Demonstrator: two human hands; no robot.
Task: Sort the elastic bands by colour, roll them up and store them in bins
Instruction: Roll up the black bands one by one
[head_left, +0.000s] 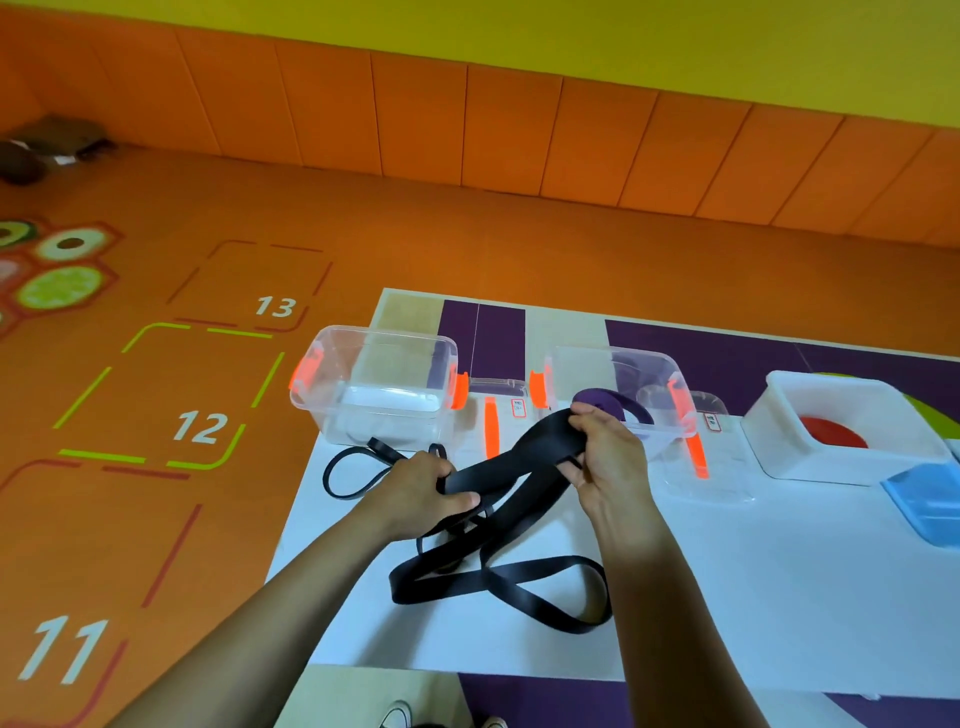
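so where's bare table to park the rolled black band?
Free: the white table right of the right hand, in front of the red-band bin and blue lid. Crowded: the black band loops between the forearms, a thinner black band beside the left hand.

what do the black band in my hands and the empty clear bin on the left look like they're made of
Black band: likely rubber or latex, matte with a faint sheen; it droops and loops limply. Clear bin: glossy transparent plastic, probably rigid; the table shows through its walls, with orange latches.
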